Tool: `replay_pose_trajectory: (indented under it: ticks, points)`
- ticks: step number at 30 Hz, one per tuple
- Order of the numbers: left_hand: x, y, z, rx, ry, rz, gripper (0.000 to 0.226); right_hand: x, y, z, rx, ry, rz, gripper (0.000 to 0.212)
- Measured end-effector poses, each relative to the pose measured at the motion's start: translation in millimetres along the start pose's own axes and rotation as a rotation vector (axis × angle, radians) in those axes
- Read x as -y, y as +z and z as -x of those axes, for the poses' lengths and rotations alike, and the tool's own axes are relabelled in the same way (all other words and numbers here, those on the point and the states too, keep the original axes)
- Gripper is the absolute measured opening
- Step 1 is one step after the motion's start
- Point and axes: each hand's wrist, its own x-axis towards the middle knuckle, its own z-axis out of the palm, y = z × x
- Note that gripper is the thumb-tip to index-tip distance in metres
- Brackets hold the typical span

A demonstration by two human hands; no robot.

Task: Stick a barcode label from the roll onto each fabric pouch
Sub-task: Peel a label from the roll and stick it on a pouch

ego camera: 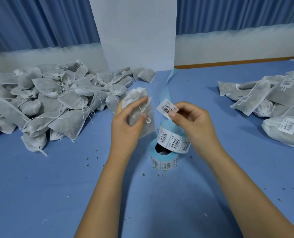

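- Bare left hand [125, 125], short thumbnail [144, 115].
- Bare right hand [195, 121], nail trimmed short and rounded.
- Bare left forearm [108, 184], uncovered down to the lower edge of view.
- Bare right forearm [246, 186], likewise uncovered.

The bare left forearm [106, 179] and bare right forearm [237, 177] reach forward and converge. The left hand [127, 122], its back towards the camera, grips a grey-white drawstring fabric pouch [136, 97], with thumb and forefinger curled across its near face. Just right of it, not touching, the right hand [192, 121] pinches a white rectangular barcode label [167, 108] between thumb and forefinger. Its other fingers are curled beneath.
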Motion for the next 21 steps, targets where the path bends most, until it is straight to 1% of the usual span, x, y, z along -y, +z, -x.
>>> replay_pose_trajectory:
  ticks: [3,6,7,9,10,12,14,17,19,21]
  points:
    - [-0.9,2.0,1.4,0.102,0.021,-0.013,0.049,0.3,6.0,3.3,0.135,-0.075,0.044,0.028]
    - [-3.0,3.7,2.1,0.188,0.069,-0.055,0.048,-1.7,8.3,5.3,0.183,-0.101,0.117,0.029]
    - [-3.9,4.2,2.6,0.207,0.081,-0.058,0.049,-2.6,8.0,5.4,0.185,-0.108,0.158,0.027]
    - [-5.0,5.6,3.9,0.225,0.099,-0.059,0.048,-4.0,7.7,5.1,0.191,-0.122,0.234,0.013]
    - [-5.7,6.3,4.6,0.231,0.102,-0.058,0.046,-5.2,7.1,5.0,0.189,-0.134,0.277,0.007]
    - [-6.6,6.7,5.1,0.252,0.098,-0.056,0.046,-8.0,6.1,3.9,0.159,-0.205,0.407,0.007]
    - [-6.1,6.2,5.4,0.298,0.103,-0.062,0.050,-9.6,6.0,3.0,0.123,-0.265,0.521,0.006]
    - [-4.8,5.3,6.7,0.359,0.112,-0.073,0.057,-9.5,6.1,3.0,0.066,-0.305,0.606,0.006]
    - [-4.6,6.4,7.4,0.351,0.109,-0.055,0.049,-10.1,7.0,3.1,0.025,-0.331,0.668,0.007]
    - [-4.8,10.1,7.0,0.299,0.109,-0.057,0.038,-10.9,9.8,3.3,0.007,-0.322,0.717,0.009]
